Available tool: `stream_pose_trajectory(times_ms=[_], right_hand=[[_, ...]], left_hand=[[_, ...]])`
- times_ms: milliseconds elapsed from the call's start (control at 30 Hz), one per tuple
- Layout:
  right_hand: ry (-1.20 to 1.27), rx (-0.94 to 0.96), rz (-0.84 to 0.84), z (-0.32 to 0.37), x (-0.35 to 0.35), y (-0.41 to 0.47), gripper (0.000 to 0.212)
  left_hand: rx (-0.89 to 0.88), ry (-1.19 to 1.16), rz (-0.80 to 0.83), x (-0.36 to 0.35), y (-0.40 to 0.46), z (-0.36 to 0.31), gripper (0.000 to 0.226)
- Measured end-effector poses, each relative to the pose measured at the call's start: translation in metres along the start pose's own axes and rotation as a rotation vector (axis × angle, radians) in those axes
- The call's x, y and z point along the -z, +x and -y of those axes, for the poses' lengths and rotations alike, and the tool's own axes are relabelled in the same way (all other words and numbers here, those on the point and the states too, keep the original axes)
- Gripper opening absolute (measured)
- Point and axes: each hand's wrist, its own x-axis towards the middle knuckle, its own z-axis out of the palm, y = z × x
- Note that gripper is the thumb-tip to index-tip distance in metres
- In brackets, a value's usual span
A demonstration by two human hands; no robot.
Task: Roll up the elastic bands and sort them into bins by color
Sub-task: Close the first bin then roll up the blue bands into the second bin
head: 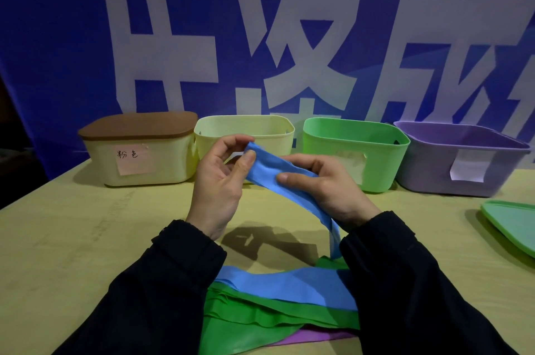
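**Head view: blue band held up between both hands, much of the pile covered**

Head camera shows us 2 hands raised above the table (72, 239). Our left hand (220, 181) pinches the far end of the blue band (278, 175) between thumb and curled fingers; our right hand (327, 184) grips the same band further along, thumb on top, fingers wrapped behind it and out of sight. From there the band droops past the right wrist and runs down to the pile near the bottom edge, where it lies across the green bands (260, 317). We cannot count the green layers. A purple band (315, 336) shows only as a sliver beneath them, and both dark sleeves cover the pile's ends.

Behind the hands stand 4 bins in a row: a cream bin (144, 163) with a brown lid and a handwritten pink label, a pale yellow bin (246, 129), a green bin (356, 149) and a purple bin (463, 158). The hands hide the yellow bin's front; the green and purple labels are unreadable. A green lid (512, 221) is cut off at the right edge.
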Motion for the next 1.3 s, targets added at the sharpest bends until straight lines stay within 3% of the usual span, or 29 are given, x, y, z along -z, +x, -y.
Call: stream_pose_trajectory(times_ms=[800,1067,1200,1300], right_hand=[[0.052,-0.156,-0.021,0.010,0.003,-0.001,0.010],[0.014,-0.031,-0.117,-0.004,-0.002,0.004,0.004],[-0.042,0.057,-0.063,-0.006,-0.007,0.005,0.007],[0.072,0.054,-0.015,-0.004,-0.009,0.003,0.010]], left_hand=[[-0.029,0.009,-0.100,-0.003,0.001,-0.005,0.022],[0.188,-0.264,0.013,0.001,0.001,-0.003,0.027],[0.300,-0.476,0.071,-0.002,0.001,-0.004,0.023],[0.395,-0.676,0.121,-0.006,0.000,-0.006,0.023]])
